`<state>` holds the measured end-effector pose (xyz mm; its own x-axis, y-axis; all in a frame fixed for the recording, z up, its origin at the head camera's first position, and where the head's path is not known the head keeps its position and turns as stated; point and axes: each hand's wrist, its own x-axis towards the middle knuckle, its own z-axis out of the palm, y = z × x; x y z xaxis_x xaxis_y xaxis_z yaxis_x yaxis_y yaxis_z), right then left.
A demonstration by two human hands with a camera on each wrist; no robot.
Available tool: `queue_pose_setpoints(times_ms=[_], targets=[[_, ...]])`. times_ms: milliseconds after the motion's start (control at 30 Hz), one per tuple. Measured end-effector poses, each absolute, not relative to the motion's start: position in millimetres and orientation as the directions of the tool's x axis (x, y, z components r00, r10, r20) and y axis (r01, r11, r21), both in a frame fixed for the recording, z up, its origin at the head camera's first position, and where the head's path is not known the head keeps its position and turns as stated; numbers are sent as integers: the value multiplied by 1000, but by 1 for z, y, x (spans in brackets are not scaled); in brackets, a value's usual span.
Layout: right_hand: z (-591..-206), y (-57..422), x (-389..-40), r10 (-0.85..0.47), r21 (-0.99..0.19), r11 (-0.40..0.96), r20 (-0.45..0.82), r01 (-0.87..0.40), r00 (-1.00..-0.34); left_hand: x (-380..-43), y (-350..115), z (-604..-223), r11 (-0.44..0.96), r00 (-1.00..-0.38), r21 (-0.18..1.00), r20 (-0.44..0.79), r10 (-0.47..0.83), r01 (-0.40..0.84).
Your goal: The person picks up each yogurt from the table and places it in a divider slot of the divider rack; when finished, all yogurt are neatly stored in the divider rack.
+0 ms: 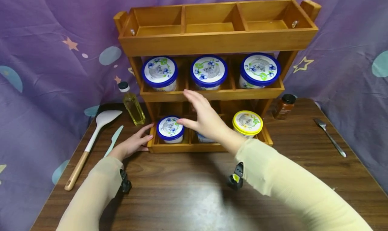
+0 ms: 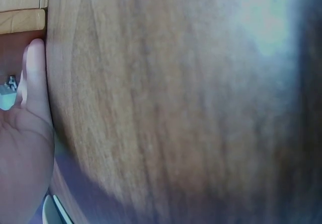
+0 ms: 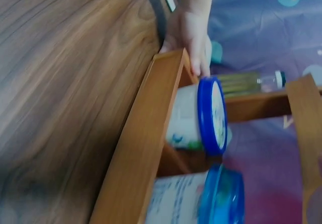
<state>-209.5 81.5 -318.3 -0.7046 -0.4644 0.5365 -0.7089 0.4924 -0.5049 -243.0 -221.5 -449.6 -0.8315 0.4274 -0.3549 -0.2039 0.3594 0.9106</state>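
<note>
A three-tier wooden rack stands on the table. My left hand rests against the left end of its bottom tier, fingers fairly straight along the wood. Just right of it sits a white tub with a dark blue lid. My right hand is held over the front of the bottom tier, fingers straight, thumb apart, with nothing in its grasp. It mostly covers the middle compartment's tub, whose bright blue lid shows in the right wrist view. A yellow-lidded tub stands in the right compartment.
Three blue-lidded tubs, one of them central, fill the middle tier. Left of the rack are an oil bottle, a white ladle with a wooden handle and a pale knife. A spice jar and a fork lie right.
</note>
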Motion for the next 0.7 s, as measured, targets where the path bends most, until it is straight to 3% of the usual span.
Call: queue_pose_setpoints(times_ms=[400,700], targets=[[-340,133,-196,-545,-439,486,523,-755,-655,-232,-224,-447,369,-862,922,-280,423,-118],[-353,191,-188,-490,-435,538,536,-722,-688,-232,-217,-432,431,-882,896,-284,376,-105]])
